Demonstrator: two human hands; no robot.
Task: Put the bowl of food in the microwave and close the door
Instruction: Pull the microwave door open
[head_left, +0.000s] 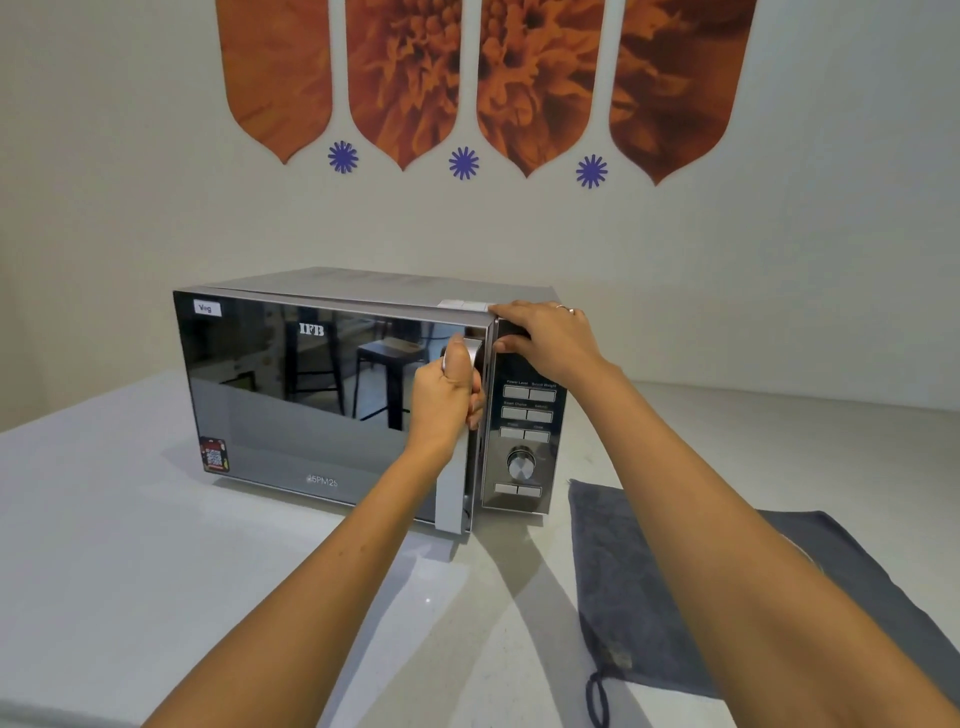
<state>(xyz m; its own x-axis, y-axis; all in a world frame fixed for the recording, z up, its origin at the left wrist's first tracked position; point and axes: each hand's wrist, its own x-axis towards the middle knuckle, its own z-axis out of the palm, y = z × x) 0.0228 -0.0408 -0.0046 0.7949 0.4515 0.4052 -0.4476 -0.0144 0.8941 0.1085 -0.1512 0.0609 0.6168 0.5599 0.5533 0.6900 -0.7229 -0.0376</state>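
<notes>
A silver microwave (322, 395) with a dark mirrored door stands on a white counter (156, 545). Its door looks nearly flush with the body, with a thin gap at the handle side. My left hand (449, 395) is wrapped around the vertical silver door handle (453, 493). My right hand (545, 338) rests on the top right corner of the microwave, fingers curled over the top of the control panel (524, 441). No bowl of food is in view; the mirrored door hides the inside.
A grey cloth (649, 582) with a hanging loop lies on the counter right of the microwave, partly under my right arm. A white wall with orange flower decals (467, 78) stands close behind. The counter's near edge runs along the bottom left.
</notes>
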